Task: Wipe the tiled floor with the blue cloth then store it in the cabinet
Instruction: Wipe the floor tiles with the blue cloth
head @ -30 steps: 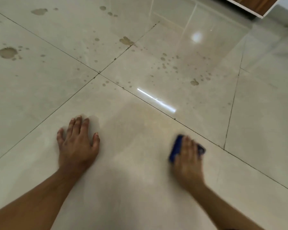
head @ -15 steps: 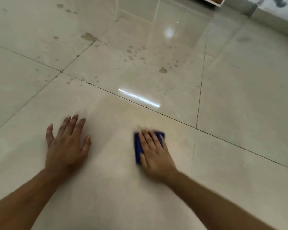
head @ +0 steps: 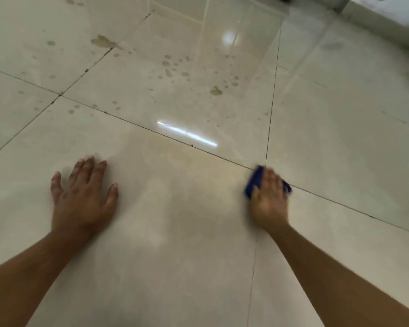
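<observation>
My right hand [head: 269, 199] presses flat on the folded blue cloth [head: 253, 182], which lies on the glossy beige tiled floor [head: 180, 232] right at a grout line. Only the cloth's left edge and a bit at the right show from under the fingers. My left hand [head: 83, 192] rests flat on the floor to the left, fingers spread, holding nothing. Brownish spots and splashes [head: 175, 69] dot the tiles farther ahead. The cabinet is not visible.
A larger brown stain [head: 103, 41] sits at the far left-centre. A raised wall base [head: 383, 24] runs along the top right. A bright light streak [head: 187, 133] reflects off the tile ahead of my hands.
My right hand has swept the cloth from the middle back out to the right, reaching the grout line. My left hand stays planted.
</observation>
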